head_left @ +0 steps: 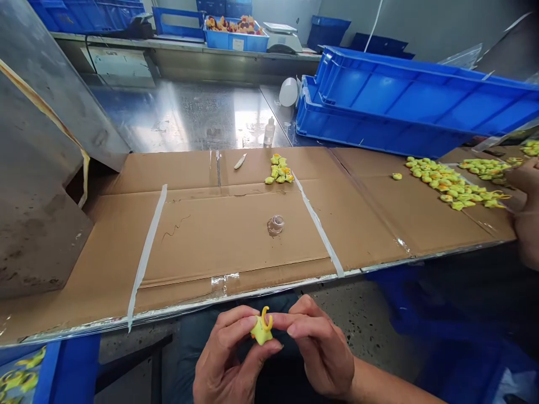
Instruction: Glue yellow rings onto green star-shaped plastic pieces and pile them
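Note:
My left hand (227,362) and my right hand (322,348) meet below the table's front edge. Both pinch one small yellow-green toy piece (261,331) with a curved orange hook on top. The left thumb and fingers hold its body; the right fingertips press at the hook. On the cardboard-covered table (227,235) lies a small pile of similar yellow pieces (279,169) at the far middle. A crumpled bit of clear tape (275,225) sits in the centre.
Many more yellow-green pieces (457,182) are spread at the right, by another person's hand (526,207). Stacked blue bins (404,106) stand at the back right. A small bottle (269,132) and a white blade-like tool (240,161) lie beyond. A metal panel (42,140) rises at the left.

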The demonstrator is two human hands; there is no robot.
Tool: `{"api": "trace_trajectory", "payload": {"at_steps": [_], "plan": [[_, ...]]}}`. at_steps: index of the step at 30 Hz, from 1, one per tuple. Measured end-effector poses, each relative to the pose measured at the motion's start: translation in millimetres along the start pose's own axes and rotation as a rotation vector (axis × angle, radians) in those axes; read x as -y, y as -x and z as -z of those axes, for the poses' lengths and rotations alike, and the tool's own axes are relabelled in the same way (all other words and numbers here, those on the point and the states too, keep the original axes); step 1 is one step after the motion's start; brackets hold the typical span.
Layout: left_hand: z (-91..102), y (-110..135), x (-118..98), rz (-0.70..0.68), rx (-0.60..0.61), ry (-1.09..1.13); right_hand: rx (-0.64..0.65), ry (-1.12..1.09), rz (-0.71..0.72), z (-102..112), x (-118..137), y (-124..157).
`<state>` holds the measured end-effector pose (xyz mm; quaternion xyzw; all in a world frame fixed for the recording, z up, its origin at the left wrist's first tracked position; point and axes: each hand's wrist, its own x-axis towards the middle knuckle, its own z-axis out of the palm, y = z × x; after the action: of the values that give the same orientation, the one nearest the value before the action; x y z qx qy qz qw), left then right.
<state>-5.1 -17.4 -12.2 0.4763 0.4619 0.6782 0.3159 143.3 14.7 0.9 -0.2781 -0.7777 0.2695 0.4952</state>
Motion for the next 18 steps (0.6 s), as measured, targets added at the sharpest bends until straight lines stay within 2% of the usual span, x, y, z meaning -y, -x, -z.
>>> {"api": "trace_trajectory", "payload": {"at_steps": [5,10,12,16,18], "plan": [[-1.0,2.4,-4.2,0.157,-0.011,0.061,0.003,-0.03,-0.062,0.1,3.5,-0.7],[-9.9,5.9,-10.1,0.317,-0.13,0.138,0.041,0.005,-0.068,1.4,8.4,-5.8],[-9.8,5.5,-8.3,0.308,-0.145,0.141,0.042,0.039,-0.043,1.9,9.2,-8.2],[-1.5,2.4,0.9,0.22,-0.062,0.204,0.065,0.082,0.035,1.7,10.2,-11.3],[2.5,1.3,4.4,0.234,-0.038,0.267,0.083,0.098,0.07,1.9,11.0,-12.7]]}}
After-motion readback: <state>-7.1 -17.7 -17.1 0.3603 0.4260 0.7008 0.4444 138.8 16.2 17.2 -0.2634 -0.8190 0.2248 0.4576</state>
